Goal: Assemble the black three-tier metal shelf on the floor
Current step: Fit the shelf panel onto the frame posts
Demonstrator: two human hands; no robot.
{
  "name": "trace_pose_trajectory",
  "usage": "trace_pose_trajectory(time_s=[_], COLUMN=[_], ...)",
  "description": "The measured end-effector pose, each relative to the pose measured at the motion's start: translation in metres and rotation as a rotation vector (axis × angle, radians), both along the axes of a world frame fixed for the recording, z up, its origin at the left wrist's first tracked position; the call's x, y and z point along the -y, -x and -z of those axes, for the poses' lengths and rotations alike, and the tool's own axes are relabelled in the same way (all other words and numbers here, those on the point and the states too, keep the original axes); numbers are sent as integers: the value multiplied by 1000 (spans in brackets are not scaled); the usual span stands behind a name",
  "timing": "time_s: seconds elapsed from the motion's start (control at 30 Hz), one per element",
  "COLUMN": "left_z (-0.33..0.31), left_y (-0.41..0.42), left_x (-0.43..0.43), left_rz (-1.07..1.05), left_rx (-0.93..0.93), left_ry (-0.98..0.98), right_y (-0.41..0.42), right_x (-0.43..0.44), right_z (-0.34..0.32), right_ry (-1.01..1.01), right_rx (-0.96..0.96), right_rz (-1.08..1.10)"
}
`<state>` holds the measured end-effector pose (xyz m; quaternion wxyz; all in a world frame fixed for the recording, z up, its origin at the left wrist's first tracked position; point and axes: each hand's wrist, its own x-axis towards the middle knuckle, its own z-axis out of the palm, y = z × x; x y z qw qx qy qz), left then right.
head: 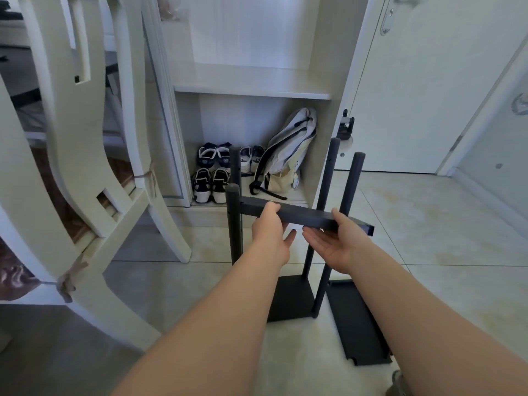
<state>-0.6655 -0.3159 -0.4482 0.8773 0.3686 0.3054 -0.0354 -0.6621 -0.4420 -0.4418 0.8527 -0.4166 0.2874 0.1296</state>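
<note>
Reaching forward on both forearms (228,324) and holding the black shelf panel (308,217) mid-height among four upright posts (328,178) — left hand (270,224) curled over its top edge, right hand (337,244) clasping from beneath, nearer the free end — long axis left-to-right, left end against the near-left post (233,230), likely needing levelling.

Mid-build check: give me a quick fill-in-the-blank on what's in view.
The left hand and right hand hold a shelf panel between ___ upright poles.
A spare panel lies flat on the ___.
Shoes sit in the cupboard beside a ___.
Missing: four; floor; backpack.
</note>
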Motion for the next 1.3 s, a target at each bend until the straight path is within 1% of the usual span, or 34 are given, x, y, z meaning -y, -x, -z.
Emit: trace_pose_trajectory(time_s=[0.1, 0.27, 0.4, 0.5, 0.77, 0.83, 0.93, 1.03, 1.1, 1.13, 1.17, 1.2, 1.23, 1.27, 1.3], left_z=[3, 4, 8, 9, 13, 13, 8, 3, -1, -1, 2, 6, 9, 10, 11], left_y=[4, 9, 10, 8, 6, 7, 11, 21, 27, 28, 27, 23, 20, 18, 16], left_x=[-1, -4, -2, -2, -4, -8, -21, -43, -58, -65, -71, -77, -81, -82, -83], left_rz=[-33, -23, 20, 45, -8, 31, 184, 355, 345, 294, 213, 125, 84, 99, 133], left_rx=[16, 43, -65, -93, -88, -87, -110, -267, -381, -390, -370, -335, -273, -177, -81], left_ry=[47, 67, -31, -75, -76, -87, -120, -244, -372, -433, -508, -620, -746, -840, -888], right_y=[1, 0, -2, -4, -5, -7, -10, -12, -13, -13, -12, -12, -11, -11, -11], right_x=[2, 5, 6, 7, -1, -4, -6, -5, -4, -4, -4, -4, -4, -3, -3], right_z=[2, 4, 8, 10, 13, 13, 12, 13, 12, 12, 12, 13, 13, 13, 13], right_ry=[-7, 39, 145, 179, 171, 176, 190, 191, 188, 187, 188, 188, 189, 189, 188], right_rx=[-23, 28, 110, 155, 116, 113, 135, 144, 144, 143, 142, 141, 141, 141, 142], right_rz=[-22, -57, -76, -73, -90, -92, -60, -50, -48, -50, -51, -53, -57, -61, -64])
